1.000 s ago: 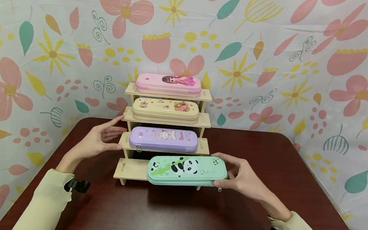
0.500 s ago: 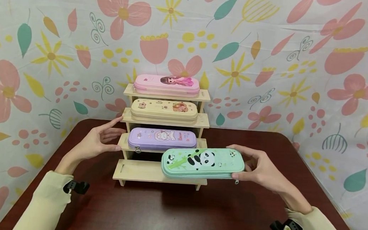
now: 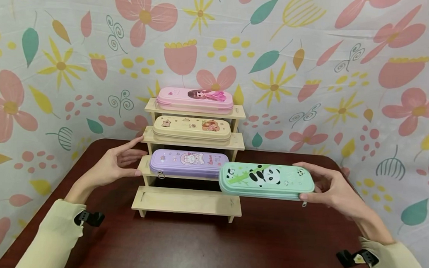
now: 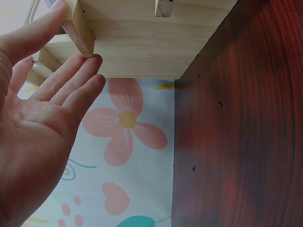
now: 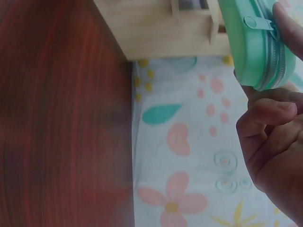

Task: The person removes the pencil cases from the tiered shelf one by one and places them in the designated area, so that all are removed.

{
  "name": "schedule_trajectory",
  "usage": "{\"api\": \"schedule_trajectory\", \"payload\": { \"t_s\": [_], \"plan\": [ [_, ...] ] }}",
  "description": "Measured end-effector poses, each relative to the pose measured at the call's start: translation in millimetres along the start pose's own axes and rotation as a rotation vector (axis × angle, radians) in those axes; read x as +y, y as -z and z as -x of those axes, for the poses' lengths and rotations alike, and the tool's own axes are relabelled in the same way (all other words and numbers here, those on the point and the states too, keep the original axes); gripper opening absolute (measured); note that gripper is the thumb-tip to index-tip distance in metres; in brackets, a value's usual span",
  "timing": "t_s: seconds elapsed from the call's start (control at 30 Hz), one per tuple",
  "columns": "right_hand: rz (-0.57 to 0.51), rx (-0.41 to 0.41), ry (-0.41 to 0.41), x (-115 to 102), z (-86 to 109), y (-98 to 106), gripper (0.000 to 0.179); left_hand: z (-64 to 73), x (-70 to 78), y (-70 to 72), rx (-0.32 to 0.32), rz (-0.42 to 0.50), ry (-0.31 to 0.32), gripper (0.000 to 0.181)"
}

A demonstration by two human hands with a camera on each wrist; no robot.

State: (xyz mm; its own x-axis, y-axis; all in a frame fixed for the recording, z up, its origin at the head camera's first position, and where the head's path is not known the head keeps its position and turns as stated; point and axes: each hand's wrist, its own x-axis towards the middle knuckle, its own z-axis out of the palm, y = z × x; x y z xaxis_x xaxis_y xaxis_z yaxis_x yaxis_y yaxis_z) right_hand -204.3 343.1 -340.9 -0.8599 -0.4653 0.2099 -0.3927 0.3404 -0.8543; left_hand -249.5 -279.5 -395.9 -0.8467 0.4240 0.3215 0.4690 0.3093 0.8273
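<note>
A mint green pencil case (image 3: pixel 267 181) with a panda picture is in the air to the right of the wooden stepped rack (image 3: pixel 187 200). My right hand (image 3: pixel 334 190) grips it by its right end, thumb in front; the zipper pull hangs near the thumb. In the right wrist view the zipped end of the pencil case (image 5: pixel 260 52) shows between thumb and fingers. My left hand (image 3: pixel 115 162) touches the rack's left side, its fingers nearly straight. The left wrist view shows the left hand (image 4: pixel 47 113) with fingertips against a board's end.
Higher on the rack lie a purple pencil case (image 3: pixel 188 163), a cream pencil case (image 3: pixel 192 129) and a pink pencil case (image 3: pixel 194 100), one per step. The rack stands on a dark red-brown table (image 3: pixel 206 249). Behind it hangs a flowered cloth (image 3: pixel 298 52).
My right hand has lifted the mint green pencil case off the lowest step and carried it right and up, so that step's whole board now shows. The left hand stays at the rack.
</note>
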Motion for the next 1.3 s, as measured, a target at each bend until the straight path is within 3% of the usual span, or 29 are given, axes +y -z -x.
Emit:
{"api": "schedule_trajectory", "payload": {
  "t_s": [0.57,0.93,1.3],
  "plan": [
    [0.086,0.1,-0.088,35,15.5,53,0.073,0.7,1.3,0.3,0.005,-0.001,0.015,0.1],
    [0.044,0.093,-0.125,61,13.2,78,0.075,-0.3,1.0,0.3,0.002,0.002,0.006,0.1],
    [0.047,0.091,-0.241,86,4.4,90,0.072,0.5,-0.5,-0.4,0.004,0.024,0.002,0.1]
  ]
}}
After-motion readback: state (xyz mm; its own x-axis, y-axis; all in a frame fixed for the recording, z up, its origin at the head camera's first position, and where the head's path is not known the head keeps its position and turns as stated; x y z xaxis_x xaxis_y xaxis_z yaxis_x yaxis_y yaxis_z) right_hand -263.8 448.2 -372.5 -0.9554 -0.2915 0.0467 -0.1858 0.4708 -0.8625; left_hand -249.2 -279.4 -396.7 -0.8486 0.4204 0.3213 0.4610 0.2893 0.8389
